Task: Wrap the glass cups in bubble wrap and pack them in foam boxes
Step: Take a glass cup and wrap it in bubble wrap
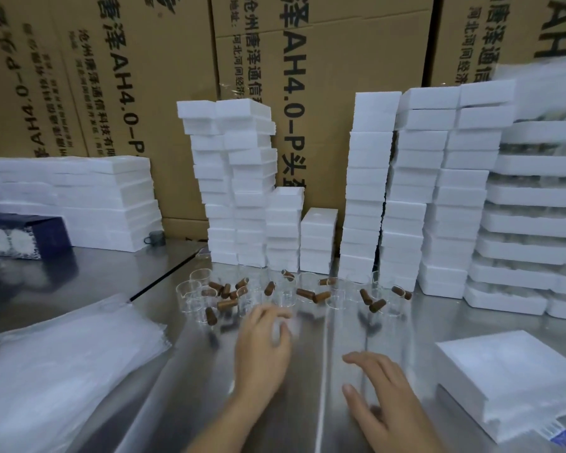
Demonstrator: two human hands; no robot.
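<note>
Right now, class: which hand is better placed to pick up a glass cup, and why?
Left. The left hand reaches forward, nearly at the row of glass cups; the right hand hovers farther back over the steel table.

clear glass cups (285, 294) upright mid-table; foam boxes (370, 191) in stacks behind

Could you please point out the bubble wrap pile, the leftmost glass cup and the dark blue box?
Translucent bubble wrap pile (66, 361): head view, middle of its top sheet.
Leftmost clear glass cup (187, 293): head view, its front wall.
Dark blue cardboard box (54, 235): head view, its plain right side.
</note>
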